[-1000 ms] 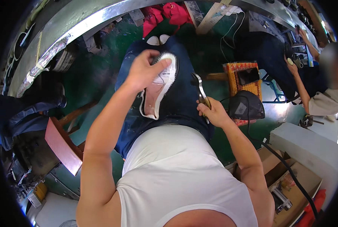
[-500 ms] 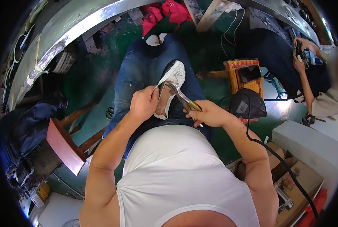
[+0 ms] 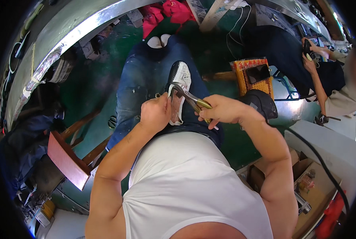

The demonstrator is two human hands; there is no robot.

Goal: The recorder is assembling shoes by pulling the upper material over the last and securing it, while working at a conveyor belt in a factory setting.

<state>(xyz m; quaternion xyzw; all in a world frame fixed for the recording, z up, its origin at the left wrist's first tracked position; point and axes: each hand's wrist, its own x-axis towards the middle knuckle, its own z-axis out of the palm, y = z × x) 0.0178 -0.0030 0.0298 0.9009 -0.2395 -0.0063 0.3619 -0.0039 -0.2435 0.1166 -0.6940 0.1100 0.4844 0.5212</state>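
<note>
Shoe (image 3: 178, 105) now against pliers (image 3: 191, 97), previously apart

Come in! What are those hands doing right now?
Right hand gripping pliers; left hand gripping unfinished shoe. Shoe bottom-up over jeans, pliers' jaws at its left edge. Nothing seen blocking.

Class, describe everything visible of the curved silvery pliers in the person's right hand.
The curved silvery pliers look metallic, with brass-coloured handles spread slightly apart and partly hidden by the bare right hand holding them. They slant forward and left above the blue denim jeans, ending at the side of the black-and-white shoe. Whether the jaws grip its edge is too small to tell.
</note>
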